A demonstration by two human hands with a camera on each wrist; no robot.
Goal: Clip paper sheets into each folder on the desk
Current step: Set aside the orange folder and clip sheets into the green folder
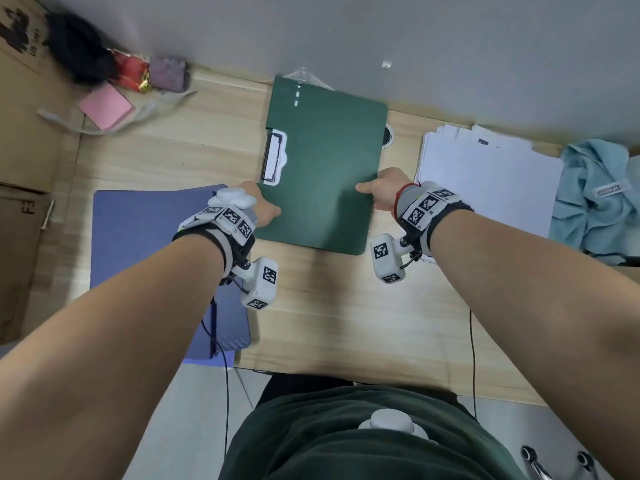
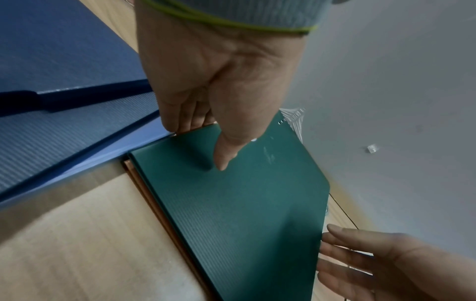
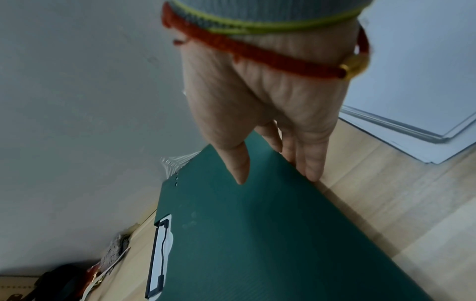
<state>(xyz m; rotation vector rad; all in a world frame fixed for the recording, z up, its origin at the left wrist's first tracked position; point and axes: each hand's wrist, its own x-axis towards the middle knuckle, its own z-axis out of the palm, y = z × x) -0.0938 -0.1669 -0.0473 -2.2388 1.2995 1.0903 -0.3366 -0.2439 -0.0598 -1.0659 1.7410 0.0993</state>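
Observation:
A closed green folder (image 1: 325,174) lies in the middle of the desk, its white and black clip (image 1: 275,157) showing at the left edge. My left hand (image 1: 263,209) pinches the folder's left edge, thumb (image 2: 224,158) on top and fingers beneath. My right hand (image 1: 381,192) holds the right edge (image 3: 296,163), thumb on the cover and straight fingers along the rim. A brownish strip (image 2: 144,183) shows under the green folder (image 2: 231,203). A blue folder (image 1: 149,244) lies shut at the left. A stack of white paper sheets (image 1: 485,181) sits at the right.
A light blue cloth (image 1: 595,202) lies right of the paper. A pink pad (image 1: 105,105), a white strap and dark, red and purple items crowd the back left corner. Cardboard boxes (image 1: 27,116) stand left of the desk. The wall runs close behind the folder.

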